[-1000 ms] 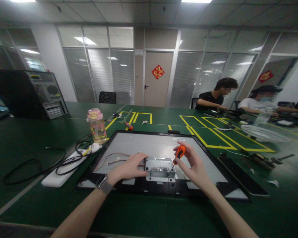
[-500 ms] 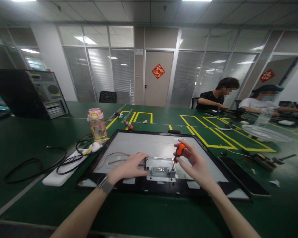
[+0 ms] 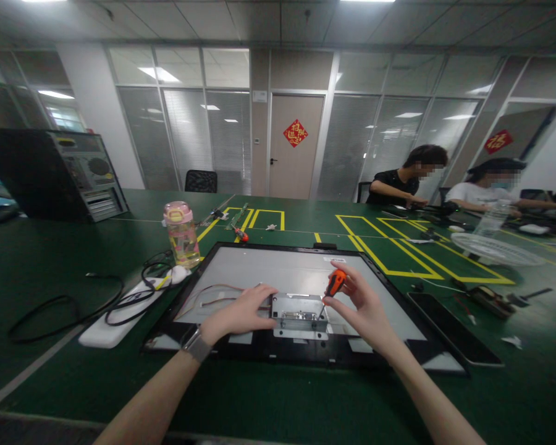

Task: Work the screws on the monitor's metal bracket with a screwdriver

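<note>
My right hand [image 3: 362, 307] is closed on the orange-and-black handle of a screwdriver [image 3: 336, 281], thumb and fingers around it. Tilted, its shaft runs down to the right end of a metal bracket [image 3: 301, 305]; whether the tip sits in a screw is too small to tell. My left hand [image 3: 241, 312], with a watch on the wrist, grips the bracket's left end between thumb and fingers. Under both hands lies a flat display panel [image 3: 254, 262] with a black frame and a grey back. Thin wires [image 3: 213, 303] run across it to the left.
Left of the panel are a white power strip [image 3: 109, 324] with black cables and a pink-lidded bottle [image 3: 181, 235]. A computer case [image 3: 88, 173] stands further left. A dark slab like a phone [image 3: 454, 327] lies to the right. Another screwdriver [image 3: 241, 235] lies beyond. Two people sit at the far right.
The screwdriver handle has turned slightly in my right hand, and the fingers have shifted a little. My left hand and the bracket stay in place.
</note>
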`<state>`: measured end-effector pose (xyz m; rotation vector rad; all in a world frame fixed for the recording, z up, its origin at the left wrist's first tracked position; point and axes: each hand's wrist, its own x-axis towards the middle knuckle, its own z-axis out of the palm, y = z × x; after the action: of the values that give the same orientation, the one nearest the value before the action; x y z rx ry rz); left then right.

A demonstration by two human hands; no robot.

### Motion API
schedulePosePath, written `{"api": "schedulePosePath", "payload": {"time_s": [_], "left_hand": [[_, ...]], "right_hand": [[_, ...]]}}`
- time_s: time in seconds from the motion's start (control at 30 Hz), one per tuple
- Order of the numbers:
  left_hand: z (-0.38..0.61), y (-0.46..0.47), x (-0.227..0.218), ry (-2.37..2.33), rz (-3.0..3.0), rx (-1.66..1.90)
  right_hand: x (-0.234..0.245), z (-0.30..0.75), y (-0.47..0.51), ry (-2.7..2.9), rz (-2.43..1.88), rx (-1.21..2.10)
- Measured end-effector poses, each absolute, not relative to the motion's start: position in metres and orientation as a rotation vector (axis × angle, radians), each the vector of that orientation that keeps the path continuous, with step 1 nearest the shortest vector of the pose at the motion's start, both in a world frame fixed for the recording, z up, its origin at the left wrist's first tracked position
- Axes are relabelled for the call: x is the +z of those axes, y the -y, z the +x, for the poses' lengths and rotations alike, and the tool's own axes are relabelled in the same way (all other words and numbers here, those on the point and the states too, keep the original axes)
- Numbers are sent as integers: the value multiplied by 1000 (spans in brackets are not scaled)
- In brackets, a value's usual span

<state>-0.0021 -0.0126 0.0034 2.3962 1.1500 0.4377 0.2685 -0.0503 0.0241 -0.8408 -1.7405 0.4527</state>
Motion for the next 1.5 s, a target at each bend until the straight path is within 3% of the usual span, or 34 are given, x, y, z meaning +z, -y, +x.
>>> {"api": "schedulePosePath", "payload": {"time_s": [0.27, 0.47, 0.73, 0.97, 1.5], "left_hand": [[-2, 13, 4, -1144, 2397, 439], [-2, 14, 6, -1140, 2394, 435], [-2, 13, 4, -1130, 2391, 445], [-2, 14, 4, -1149, 2384, 445], [-2, 16, 8, -1151, 2378, 410]], "right_hand": [[26, 270, 53, 1728, -803, 618], [26, 272, 51, 1754, -906, 447], [32, 274, 53, 1786, -825, 630], [28, 277, 50, 1809, -889, 435], [34, 277, 51, 1720, -769, 705]]}}
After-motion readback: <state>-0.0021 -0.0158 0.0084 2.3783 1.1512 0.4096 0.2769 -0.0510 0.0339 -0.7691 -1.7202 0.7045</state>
